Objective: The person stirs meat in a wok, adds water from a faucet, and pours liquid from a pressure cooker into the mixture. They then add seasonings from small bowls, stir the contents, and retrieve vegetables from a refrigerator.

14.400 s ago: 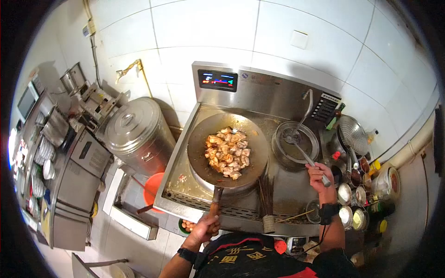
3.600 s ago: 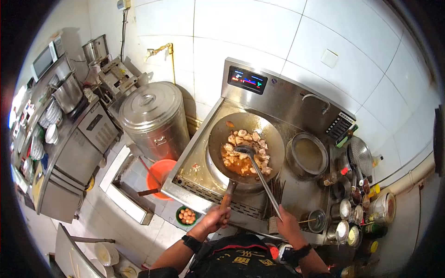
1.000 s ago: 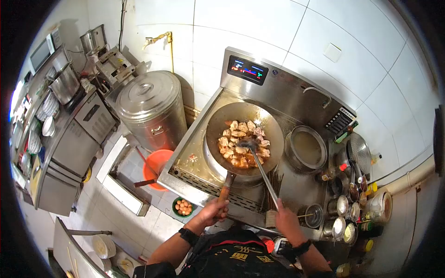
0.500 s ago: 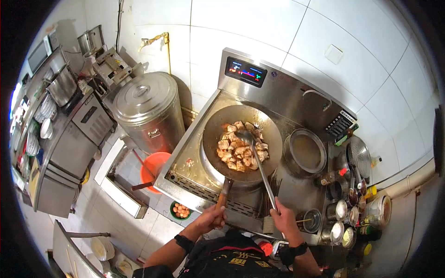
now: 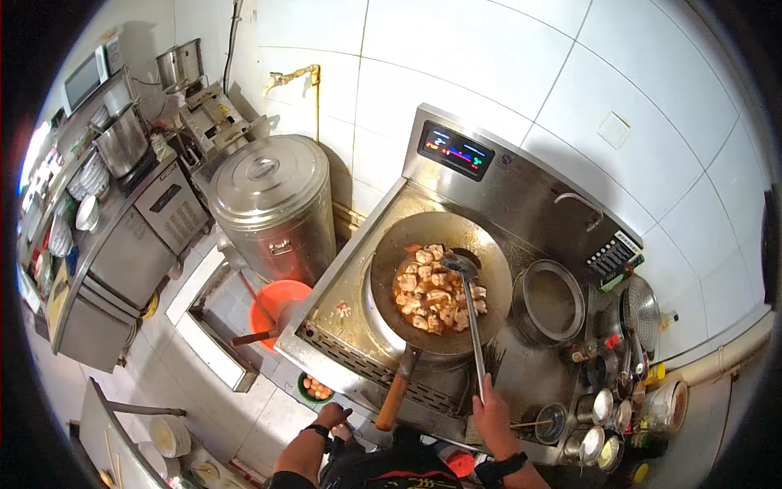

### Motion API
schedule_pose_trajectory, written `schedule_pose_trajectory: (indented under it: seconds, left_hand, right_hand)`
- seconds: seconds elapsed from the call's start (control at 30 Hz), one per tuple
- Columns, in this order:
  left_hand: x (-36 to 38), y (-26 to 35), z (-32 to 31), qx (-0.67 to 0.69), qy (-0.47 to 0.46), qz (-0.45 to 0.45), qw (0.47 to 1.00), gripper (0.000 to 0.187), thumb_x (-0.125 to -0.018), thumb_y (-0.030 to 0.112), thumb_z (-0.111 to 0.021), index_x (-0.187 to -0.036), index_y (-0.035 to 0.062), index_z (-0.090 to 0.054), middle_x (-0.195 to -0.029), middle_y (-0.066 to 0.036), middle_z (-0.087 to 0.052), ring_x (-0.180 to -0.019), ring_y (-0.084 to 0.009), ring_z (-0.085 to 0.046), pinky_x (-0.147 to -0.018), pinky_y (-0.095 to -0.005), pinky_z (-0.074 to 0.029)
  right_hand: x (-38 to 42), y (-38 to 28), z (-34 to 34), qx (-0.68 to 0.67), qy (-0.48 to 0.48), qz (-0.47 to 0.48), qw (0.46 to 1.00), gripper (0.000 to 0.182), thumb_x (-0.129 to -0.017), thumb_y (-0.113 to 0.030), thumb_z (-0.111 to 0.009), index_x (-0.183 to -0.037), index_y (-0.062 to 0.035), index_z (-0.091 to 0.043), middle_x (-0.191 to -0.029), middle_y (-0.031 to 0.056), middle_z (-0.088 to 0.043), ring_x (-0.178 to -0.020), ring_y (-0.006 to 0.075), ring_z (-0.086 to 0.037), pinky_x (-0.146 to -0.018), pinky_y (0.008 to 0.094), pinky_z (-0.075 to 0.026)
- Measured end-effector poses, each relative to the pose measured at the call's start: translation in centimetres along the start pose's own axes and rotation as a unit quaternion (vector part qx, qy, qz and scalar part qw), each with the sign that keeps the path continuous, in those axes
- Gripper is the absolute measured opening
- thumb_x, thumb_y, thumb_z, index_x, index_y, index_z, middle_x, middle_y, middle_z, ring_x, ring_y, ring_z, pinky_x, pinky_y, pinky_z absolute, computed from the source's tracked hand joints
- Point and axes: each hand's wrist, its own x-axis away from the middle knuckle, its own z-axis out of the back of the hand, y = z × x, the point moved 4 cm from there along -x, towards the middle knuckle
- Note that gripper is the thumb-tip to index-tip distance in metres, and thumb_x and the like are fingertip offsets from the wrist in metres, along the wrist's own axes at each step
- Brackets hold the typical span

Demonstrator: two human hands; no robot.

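My right hand is closed round the upper end of a long-handled metal ladle. The ladle's bowl rests in the wok, at the far right side of the browned meat chunks, which sit in a reddish sauce. The wok stands on the stove burner, its wooden handle pointing toward me with no hand on it. To the left of that handle, close to my body, is my left hand, fingers curled in and nothing visible in them.
Right of the wok stands a round metal pan. Seasoning bowls and bottles crowd the right side, beside a perforated strainer. At left are a lidded steel drum, a red bucket and a green-rimmed bowl of eggs.
My left hand has let go of the wok handle and moved left and down. The ladle's bowl has shifted from over the meat to its right edge. The view has tilted slightly.
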Motion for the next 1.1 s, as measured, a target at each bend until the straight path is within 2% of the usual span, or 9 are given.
schedule_pose_trajectory:
  seconds: [0.07, 0.3, 0.33, 0.43, 0.53, 0.63, 0.83, 1.0, 1.1]
  left_hand:
    - [0.1, 1.2, -0.3, -0.028, 0.005, 0.072, 0.997, 0.057, -0.084, 0.055, -0.061, -0.101, 0.002, -0.07, -0.107, -0.022, -0.067, -0.104, -0.0354, -0.064, -0.089, -0.0439, -0.051]
    - [-2.0, 6.6, -3.9, -0.116, -0.009, 0.054, 0.992, 0.038, -0.09, 0.043, -0.052, -0.111, 0.0168, -0.07, -0.115, -0.014, -0.067, -0.11, -0.0312, -0.064, -0.088, -0.0416, -0.053]
    - [-4.9, 3.7, -7.4, -0.124, -0.062, 0.085, 0.987, 0.055, -0.088, 0.05, -0.055, -0.13, 0.0154, -0.057, -0.125, -0.011, -0.062, -0.117, -0.0289, -0.059, -0.094, -0.0372, -0.048]
    - [-7.9, 3.3, -11.0, -0.171, -0.019, 0.089, 0.981, 0.029, -0.092, 0.029, -0.05, -0.105, 0.0152, -0.072, -0.113, -0.011, -0.069, -0.104, -0.0291, -0.066, -0.079, -0.0375, -0.054]
    - [-6.8, 2.6, -10.9, -0.238, -0.088, 0.085, 0.964, 0.037, -0.097, 0.034, -0.042, -0.124, 0.0191, -0.063, -0.125, -0.004, -0.063, -0.116, -0.0256, -0.059, -0.089, -0.035, -0.048]
    - [-10.1, 0.7, -13.4, 0.033, 0.239, 0.043, 0.97, 0.028, -0.091, 0.026, -0.05, -0.104, 0.0145, -0.073, -0.105, -0.01, -0.071, -0.1, -0.026, -0.068, -0.078, -0.036, -0.053]
    - [-6.3, 4.0, -10.2, -0.229, 0.054, -0.008, 0.972, 0.028, -0.09, 0.023, -0.05, -0.103, 0.0151, -0.073, -0.104, -0.008, -0.071, -0.098, -0.0257, -0.069, -0.074, -0.0389, -0.055]
    - [-6.1, 4.1, -9.7, -0.132, 0.193, -0.066, 0.97, 0.027, -0.089, 0.023, -0.05, -0.099, 0.0176, -0.075, -0.102, -0.008, -0.072, -0.098, -0.0259, -0.069, -0.069, -0.0393, -0.056]
    - [-2.8, 6.5, -5.4, -0.242, 0.021, -0.05, 0.969, 0.026, -0.089, 0.024, -0.051, -0.097, 0.0151, -0.074, -0.1, -0.01, -0.072, -0.097, -0.027, -0.069, -0.071, -0.0391, -0.056]
  right_hand:
    - [-0.2, -0.6, 0.4, -0.057, -0.009, -0.013, 0.998, 0.066, -0.09, -0.015, -0.059, -0.145, 0.0067, -0.029, -0.085, 0.0268, -0.061, -0.076, 0.0438, -0.06, -0.066, 0.0503, -0.048]
    - [-0.5, -1.8, 1.4, -0.038, -0.024, -0.041, 0.998, 0.066, -0.087, -0.011, -0.062, -0.143, 0.0052, -0.034, -0.104, 0.029, -0.061, -0.092, 0.0445, -0.061, -0.077, 0.0477, -0.049]
    - [-0.5, -1.6, 1.2, -0.036, -0.04, -0.043, 0.998, 0.067, -0.086, -0.01, -0.063, -0.144, 0.0046, -0.033, -0.103, 0.0287, -0.061, -0.091, 0.0444, -0.061, -0.077, 0.0472, -0.049]
    - [-0.3, -1.6, 1.2, -0.03, -0.059, -0.061, 0.996, 0.069, -0.085, -0.009, -0.063, -0.145, 0.0034, -0.032, -0.1, 0.0282, -0.062, -0.089, 0.0442, -0.062, -0.075, 0.0464, -0.049]
    - [-0.2, -1.5, 1.2, -0.034, -0.065, -0.069, 0.995, 0.07, -0.086, -0.011, -0.063, -0.147, 0.002, -0.029, -0.096, 0.0286, -0.062, -0.084, 0.0443, -0.062, -0.072, 0.0483, -0.049]
    - [-0.2, -1.1, 0.7, -0.052, -0.05, -0.075, 0.995, 0.068, -0.088, -0.011, -0.062, -0.146, 0.002, -0.03, -0.098, 0.0284, -0.062, -0.084, 0.0428, -0.062, -0.071, 0.0465, -0.049]
    - [-1.2, -2.3, 2.5, -0.11, -0.029, -0.144, 0.983, 0.062, -0.092, -0.017, -0.059, -0.146, 0.0004, -0.033, -0.098, 0.0246, -0.063, -0.081, 0.0376, -0.064, -0.071, 0.0421, -0.051]
    - [-4.1, -4.8, 3.0, -0.118, -0.029, -0.122, 0.985, 0.059, -0.093, -0.017, -0.058, -0.145, -0.0003, -0.036, -0.098, 0.0251, -0.063, -0.082, 0.0367, -0.064, -0.073, 0.0413, -0.051]
    - [-4.9, -5.6, 2.5, -0.064, 0.025, -0.035, 0.997, 0.061, -0.087, -0.015, -0.065, -0.142, -0.0033, -0.041, -0.096, 0.0274, -0.064, -0.084, 0.0376, -0.066, -0.072, 0.0439, -0.052]
